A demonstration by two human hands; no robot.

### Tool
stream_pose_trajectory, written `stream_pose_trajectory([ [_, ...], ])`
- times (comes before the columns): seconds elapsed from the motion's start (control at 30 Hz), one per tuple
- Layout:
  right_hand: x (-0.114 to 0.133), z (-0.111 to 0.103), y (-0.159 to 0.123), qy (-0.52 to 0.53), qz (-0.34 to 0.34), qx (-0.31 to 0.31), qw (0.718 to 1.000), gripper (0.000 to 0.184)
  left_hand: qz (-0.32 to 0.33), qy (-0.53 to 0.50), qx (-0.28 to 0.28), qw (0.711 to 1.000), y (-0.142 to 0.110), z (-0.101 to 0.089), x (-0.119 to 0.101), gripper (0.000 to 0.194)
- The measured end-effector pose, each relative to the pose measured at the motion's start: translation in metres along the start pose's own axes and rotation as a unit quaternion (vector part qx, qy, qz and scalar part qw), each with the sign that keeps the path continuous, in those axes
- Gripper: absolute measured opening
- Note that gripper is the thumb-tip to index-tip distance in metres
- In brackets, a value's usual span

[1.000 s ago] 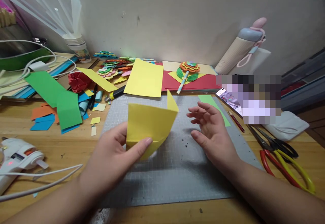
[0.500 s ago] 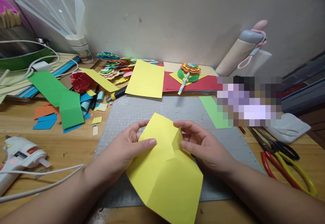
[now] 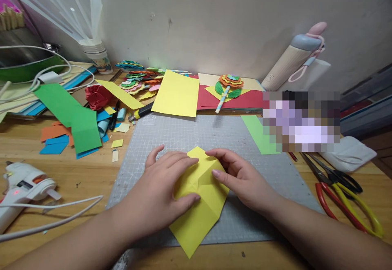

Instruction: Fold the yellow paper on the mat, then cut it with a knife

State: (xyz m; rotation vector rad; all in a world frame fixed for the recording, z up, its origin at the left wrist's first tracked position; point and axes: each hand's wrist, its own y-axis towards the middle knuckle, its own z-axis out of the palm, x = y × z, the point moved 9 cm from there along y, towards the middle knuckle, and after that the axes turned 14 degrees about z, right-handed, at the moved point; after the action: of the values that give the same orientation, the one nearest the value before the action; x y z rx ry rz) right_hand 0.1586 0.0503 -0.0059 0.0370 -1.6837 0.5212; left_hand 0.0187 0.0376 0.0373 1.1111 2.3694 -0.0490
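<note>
A creased sheet of yellow paper [image 3: 202, 221] lies over the grey cutting mat [image 3: 254, 225], turned with a corner towards me. Fold lines meet near its middle, and a small raised fold shows close to my right thumb. My left hand [image 3: 168, 184] rests across the paper's left part, fingers spread and thumb apart. At the upper right edge, my right hand [image 3: 239, 176] holds the sheet, its thumb on the face and its index finger at the upper edge. The other right fingers are partly hidden.
A flat yellow sheet [image 3: 176, 94] and a paper flower [image 3: 229, 84] lie behind the mat. To the left are a glue gun [image 3: 27, 184] with its cord, green paper [image 3: 67, 106] and scraps. Scissors [image 3: 339, 192] and a leaning bottle [image 3: 290, 57] are at right.
The yellow paper has turned and come down nearer the mat. My left hand has let go of its edge and spread over the face; my right hand stays at the right edge.
</note>
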Motion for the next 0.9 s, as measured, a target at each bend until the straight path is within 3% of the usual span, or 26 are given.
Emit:
stream_pose_trajectory([
  [0.07, -0.002, 0.001, 0.000, 0.002, 0.008, 0.003, 1.000, 0.031, -0.005, 0.010, 0.002, 1.000, 0.000, 0.000, 0.001, 0.047],
  [0.27, -0.002, -0.011, 0.001, 0.168, 0.030, 0.004, 0.985, 0.027, -0.073, -0.009, 0.004, 0.997, -0.009, 0.003, 0.014, 0.092],
  [0.37, 0.001, -0.016, 0.002, 0.237, 0.024, 0.010, 0.971, 0.028, -0.105, -0.100, -0.025, 0.989, -0.011, 0.003, 0.019, 0.086],
  [0.5, -0.001, -0.011, 0.003, 0.264, 0.042, 0.036, 0.963, 0.022, -0.076, -0.205, -0.057, 0.974, -0.006, 0.001, 0.013, 0.076],
  [0.67, -0.005, 0.001, 0.001, 0.274, 0.081, 0.079, 0.955, 0.016, -0.091, -0.193, -0.064, 0.975, -0.007, -0.001, 0.012, 0.071],
  [0.9, -0.002, 0.020, 0.000, 0.329, 0.092, 0.152, 0.927, 0.022, -0.082, -0.214, -0.071, 0.971, -0.007, 0.001, 0.006, 0.071],
])
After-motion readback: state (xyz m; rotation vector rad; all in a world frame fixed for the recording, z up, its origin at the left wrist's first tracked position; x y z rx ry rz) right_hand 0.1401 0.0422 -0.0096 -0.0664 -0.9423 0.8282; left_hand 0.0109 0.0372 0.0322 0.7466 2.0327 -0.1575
